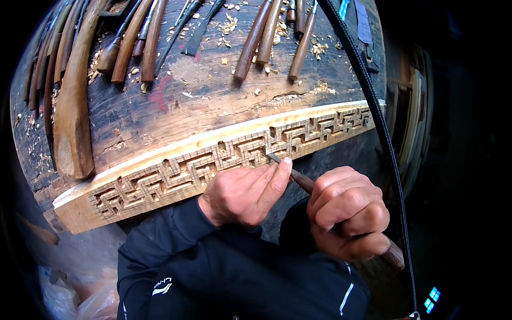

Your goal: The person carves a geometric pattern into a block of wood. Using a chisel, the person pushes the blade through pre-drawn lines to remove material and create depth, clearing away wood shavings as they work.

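Observation:
A long pale wooden board [202,143] lies slantwise along the bench's near edge, its face carved with an angular fret pattern over a pencilled grid. My right hand [346,213] is wrapped round the wooden handle of a chisel [303,182], whose butt sticks out below the fist. The chisel's blade tip rests at the carved recesses right of the board's middle. Close to that tip, my left hand [248,192] pinches the blade between thumb and fingers, and sits against the board's lower edge.
Wood shavings [228,25] are scattered over the worn bench [186,98]. A big wooden mallet [74,128] lies at the left, beside several wooden-handled chisels [128,45]. More handled tools [253,42] lie at the far middle. A black braided cord [368,88] hangs across the right side.

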A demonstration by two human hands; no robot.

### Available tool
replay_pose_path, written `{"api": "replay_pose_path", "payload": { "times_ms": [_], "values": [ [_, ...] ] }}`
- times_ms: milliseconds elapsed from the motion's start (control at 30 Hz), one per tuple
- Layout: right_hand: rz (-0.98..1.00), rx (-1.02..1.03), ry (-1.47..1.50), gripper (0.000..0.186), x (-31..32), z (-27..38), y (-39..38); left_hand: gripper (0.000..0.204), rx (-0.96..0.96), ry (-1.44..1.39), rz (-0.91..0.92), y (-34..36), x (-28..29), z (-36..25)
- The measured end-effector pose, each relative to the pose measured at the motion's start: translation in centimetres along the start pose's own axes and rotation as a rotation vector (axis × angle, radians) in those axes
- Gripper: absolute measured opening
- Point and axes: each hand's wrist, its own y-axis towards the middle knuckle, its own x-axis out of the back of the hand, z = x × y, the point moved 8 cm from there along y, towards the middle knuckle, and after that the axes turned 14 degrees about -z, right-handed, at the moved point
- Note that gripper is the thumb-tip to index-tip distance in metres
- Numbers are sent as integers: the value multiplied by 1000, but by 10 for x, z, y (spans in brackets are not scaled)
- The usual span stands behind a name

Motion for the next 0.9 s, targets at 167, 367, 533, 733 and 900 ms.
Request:
{"api": "replay_pose_path", "payload": {
  "times_ms": [167,367,533,733,900],
  "values": [
    [156,-52,188,62,3,4,-12,39,-30,-26,30,0,1,0],
    [77,-30,281,57,26,37,-20,44,-171,-77,64,-5,1,-11],
    [-392,-9,173,57,44,38,-41,42,-178,-113,86,-5,-2,-10],
    [-576,172,10,38,41,44,-55,48,-32,-84,189,1,-5,-13],
    [-150,171,60,43,25,39,-30,46,-4,-112,150,-4,-12,-7]
  ]
}}
